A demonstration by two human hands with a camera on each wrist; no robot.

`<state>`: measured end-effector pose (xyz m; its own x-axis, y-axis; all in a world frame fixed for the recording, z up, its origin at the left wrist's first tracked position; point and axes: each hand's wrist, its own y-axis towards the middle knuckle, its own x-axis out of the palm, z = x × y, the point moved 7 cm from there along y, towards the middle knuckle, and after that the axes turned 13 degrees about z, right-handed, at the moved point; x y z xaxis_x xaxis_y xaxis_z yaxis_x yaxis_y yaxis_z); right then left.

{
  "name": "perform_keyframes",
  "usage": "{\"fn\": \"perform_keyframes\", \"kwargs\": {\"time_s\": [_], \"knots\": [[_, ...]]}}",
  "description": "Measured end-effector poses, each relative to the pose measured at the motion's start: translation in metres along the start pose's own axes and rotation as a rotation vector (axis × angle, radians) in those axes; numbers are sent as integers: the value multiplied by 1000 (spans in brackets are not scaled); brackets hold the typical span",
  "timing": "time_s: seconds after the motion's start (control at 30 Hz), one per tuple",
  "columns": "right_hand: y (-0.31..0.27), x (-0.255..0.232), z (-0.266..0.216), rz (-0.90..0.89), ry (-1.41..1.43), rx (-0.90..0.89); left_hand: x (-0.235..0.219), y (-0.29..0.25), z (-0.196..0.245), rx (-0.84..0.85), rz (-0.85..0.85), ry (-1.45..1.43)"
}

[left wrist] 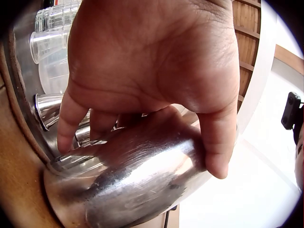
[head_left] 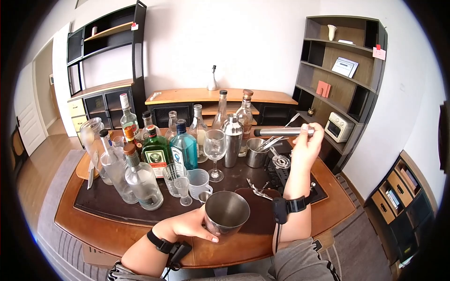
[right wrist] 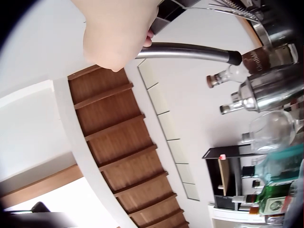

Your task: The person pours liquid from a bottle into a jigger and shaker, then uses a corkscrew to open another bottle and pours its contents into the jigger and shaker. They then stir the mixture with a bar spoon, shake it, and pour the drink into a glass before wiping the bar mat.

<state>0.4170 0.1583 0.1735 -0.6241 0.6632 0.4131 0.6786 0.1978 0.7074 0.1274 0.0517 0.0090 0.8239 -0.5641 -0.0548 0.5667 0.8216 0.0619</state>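
My left hand (head_left: 191,224) grips a metal shaker tin (head_left: 227,211) at the table's near edge, fingers on one side and thumb on the other. The tin's mouth faces up toward the head view, and its inside looks bare. In the left wrist view the tin's shiny wall (left wrist: 137,175) lies under the palm. Raised over the right of the table, my right hand (head_left: 307,147) holds a muddler (head_left: 281,132) by one end. The muddler is a metal rod lying nearly level, its black tip (right wrist: 234,58) pointing left past the cocktail shaker (head_left: 232,143).
Several bottles, including a green one (head_left: 156,152) and a blue one (head_left: 183,149), crowd the left and back. A stemmed glass (head_left: 214,146), a plastic measuring cup (head_left: 199,179) and a small jigger (head_left: 204,196) stand nearby. Bar tools fill a metal cup (head_left: 256,157); a corkscrew (head_left: 258,189) lies in front.
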Motion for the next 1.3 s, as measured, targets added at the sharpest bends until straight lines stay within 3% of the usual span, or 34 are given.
{"fn": "perform_keyframes", "kwargs": {"time_s": [0.07, 0.23, 0.4, 0.47, 0.6, 0.7, 0.83, 0.87, 0.97, 1.03, 1.17, 1.3], "knots": [[-11, 12, 22, -64, -170, -42, 0, 1, 3, -2, 10, 20], [-33, 31, 56, -174, -212, -39, 3, -2, 10, -49, 15, 3], [-46, 41, 43, -256, -338, -172, 5, -3, 17, -24, 14, 9], [-47, 47, 42, -281, -364, -162, 4, -1, 16, 21, 4, 27], [-45, 73, 44, -360, -402, -182, 3, -1, 5, -50, -33, 51], [-38, 97, 52, -429, -430, -151, 6, -2, 18, 58, -17, 68], [-18, 115, 83, -502, -445, -85, 4, -2, 15, 15, -31, 82], [-12, 117, 102, -496, -445, -98, 5, -2, 11, -62, -69, 56], [5, 120, 135, -485, -467, -145, 4, -1, 15, 56, -29, 95], [8, 115, 127, -530, -521, 175, 5, -3, 19, 43, -28, 79], [22, 108, 164, -497, -514, 328, 6, -4, 15, -93, -96, 34], [26, 101, 185, -507, -538, 440, 4, -1, 12, 33, -47, 101]]}}
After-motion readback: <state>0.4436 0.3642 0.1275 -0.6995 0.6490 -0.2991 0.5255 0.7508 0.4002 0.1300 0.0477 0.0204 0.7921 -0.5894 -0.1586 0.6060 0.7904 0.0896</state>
